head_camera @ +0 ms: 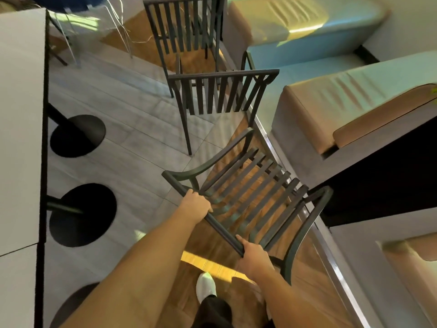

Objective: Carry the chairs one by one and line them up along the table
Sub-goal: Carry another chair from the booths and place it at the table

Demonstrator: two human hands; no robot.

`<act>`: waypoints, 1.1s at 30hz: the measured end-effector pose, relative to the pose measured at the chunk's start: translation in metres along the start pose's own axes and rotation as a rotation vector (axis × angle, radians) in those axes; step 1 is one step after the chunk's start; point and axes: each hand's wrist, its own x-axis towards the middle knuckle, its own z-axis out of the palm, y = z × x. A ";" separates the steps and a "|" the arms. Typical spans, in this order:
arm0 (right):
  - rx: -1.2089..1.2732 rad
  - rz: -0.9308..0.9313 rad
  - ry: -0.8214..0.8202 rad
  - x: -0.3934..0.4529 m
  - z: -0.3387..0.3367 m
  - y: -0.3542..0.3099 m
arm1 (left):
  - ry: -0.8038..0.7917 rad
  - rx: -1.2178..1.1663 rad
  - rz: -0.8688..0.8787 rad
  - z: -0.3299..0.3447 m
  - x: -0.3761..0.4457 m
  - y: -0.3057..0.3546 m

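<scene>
A dark metal slatted armchair is right in front of me, its backrest top rail held by both hands. My left hand grips the rail near its left end. My right hand grips the rail at its right end. A second slatted chair stands just beyond it, and a third chair stands farther back. The long white table runs along the left edge of the view.
Round black table bases sit on the grey floor under the table. Upholstered benches line the right side behind a metal floor strip. My white shoe is on the wooden floor below. A blue-seated chair with thin white legs stands at the far left.
</scene>
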 end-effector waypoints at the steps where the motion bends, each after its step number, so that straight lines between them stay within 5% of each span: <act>1: -0.002 -0.010 -0.009 -0.001 -0.001 0.006 | -0.003 -0.010 -0.012 0.001 -0.003 0.006; 20: -0.513 -0.404 -0.179 -0.019 -0.063 0.155 | -0.039 -0.544 -0.510 0.021 -0.091 0.208; 33: -0.881 -0.621 -0.266 0.006 -0.104 0.153 | -0.035 -0.754 -0.705 0.018 -0.113 0.277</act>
